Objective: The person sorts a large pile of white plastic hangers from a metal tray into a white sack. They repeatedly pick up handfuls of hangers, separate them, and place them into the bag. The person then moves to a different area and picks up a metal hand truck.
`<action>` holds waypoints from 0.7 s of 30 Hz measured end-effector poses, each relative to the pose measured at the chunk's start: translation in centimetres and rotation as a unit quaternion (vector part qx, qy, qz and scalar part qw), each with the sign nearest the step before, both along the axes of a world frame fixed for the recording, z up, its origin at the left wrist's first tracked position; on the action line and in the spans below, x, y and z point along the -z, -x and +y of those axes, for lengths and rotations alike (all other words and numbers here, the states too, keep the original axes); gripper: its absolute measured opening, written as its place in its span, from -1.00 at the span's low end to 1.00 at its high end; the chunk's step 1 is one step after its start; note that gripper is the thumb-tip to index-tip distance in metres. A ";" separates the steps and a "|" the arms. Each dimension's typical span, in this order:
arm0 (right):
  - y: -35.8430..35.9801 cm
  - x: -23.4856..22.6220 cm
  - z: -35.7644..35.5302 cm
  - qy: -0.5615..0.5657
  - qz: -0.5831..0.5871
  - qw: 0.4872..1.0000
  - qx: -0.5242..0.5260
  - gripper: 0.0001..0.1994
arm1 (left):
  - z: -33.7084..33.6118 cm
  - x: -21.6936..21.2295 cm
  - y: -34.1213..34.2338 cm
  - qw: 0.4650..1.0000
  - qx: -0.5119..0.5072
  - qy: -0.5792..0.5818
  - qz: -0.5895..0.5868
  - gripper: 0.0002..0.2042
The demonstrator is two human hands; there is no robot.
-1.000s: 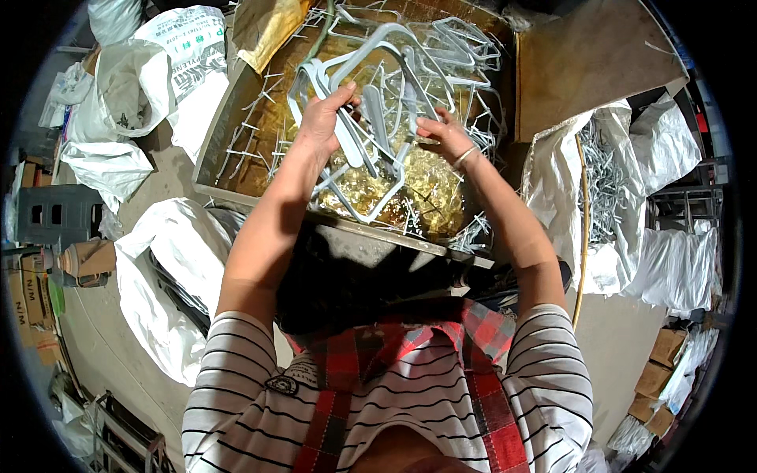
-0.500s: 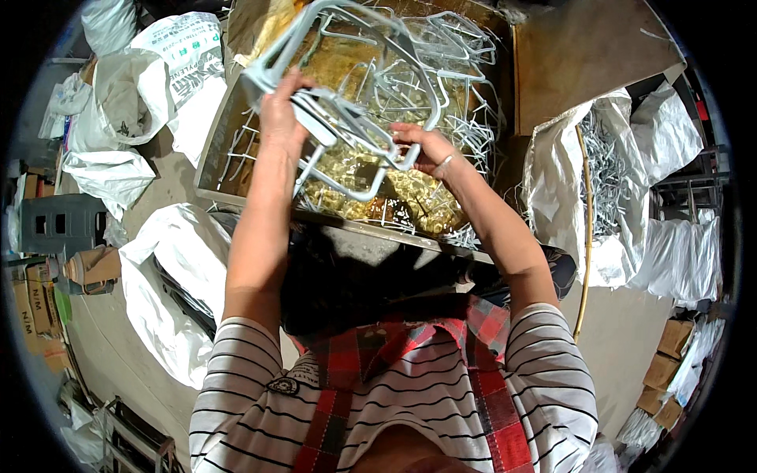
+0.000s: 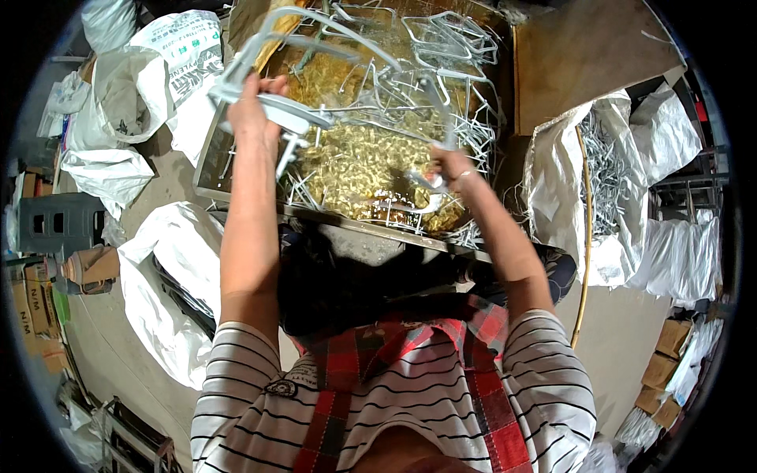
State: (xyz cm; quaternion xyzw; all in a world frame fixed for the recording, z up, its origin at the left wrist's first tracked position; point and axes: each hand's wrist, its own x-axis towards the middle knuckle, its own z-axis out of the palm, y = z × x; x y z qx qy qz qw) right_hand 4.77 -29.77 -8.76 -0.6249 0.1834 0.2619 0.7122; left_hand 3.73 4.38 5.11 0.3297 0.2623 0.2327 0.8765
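1. Since half a second ago, we see the left hand (image 3: 252, 116) swing outward to the left edge of the metal tub (image 3: 347, 225), carrying the pale grey frame (image 3: 298, 115) with it; the right hand (image 3: 451, 167) has shifted a little rightward, so the hands are farther apart.
2. We find the frame raised over the tub's left edge, reaching toward its far left corner, tilted and blurred by motion.
3. It looks smooth and pale grey, with slim bars, a rounded bend at the top and a broader flat bar beside the left hand; we cannot tell whether it is one piece or several.
4. We see the left hand's fingers clasped around the frame.
5. The right hand's fingers look curled, near the tub's right side; a narrow grey bar (image 3: 438, 113) meets them from above, but blur keeps us from telling whether they grasp it.
6. Beneath the hands we see yellowish, rippling liquid (image 3: 347, 162), with thin white pieces (image 3: 482, 120) strewn along the tub's right and front edges.
7. Toward its far right corner we see more pale frames (image 3: 461, 74), lying in a tangle.
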 end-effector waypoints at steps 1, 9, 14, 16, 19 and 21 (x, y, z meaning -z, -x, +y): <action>-1.4 1.3 -4.3 0.103 -0.019 0.994 0.030 -0.74 | 1.0 0.3 -0.5 0.999 -0.027 -0.020 0.012 -0.80; -5.3 -6.9 -12.3 0.572 -0.397 0.713 -0.082 -0.74 | 1.8 0.2 0.1 0.976 -0.146 -0.163 -0.012 -0.80; -5.0 -12.1 -3.4 0.455 -0.487 0.705 -0.240 -0.58 | -3.4 2.3 0.0 0.908 0.233 -0.338 0.083 -0.76; -4.3 -16.1 2.2 0.449 -0.496 0.656 -0.349 -0.53 | -5.9 1.6 1.3 0.890 0.273 -0.363 0.030 -0.71; -5.2 -18.6 6.5 0.389 -0.560 0.640 -0.355 -0.51 | -6.7 1.2 1.5 0.888 0.375 -0.260 -0.053 -0.60; -7.2 -18.0 6.9 0.305 -0.571 0.677 -0.351 -0.50 | -7.0 0.6 1.7 0.889 0.404 -0.196 -0.091 -0.59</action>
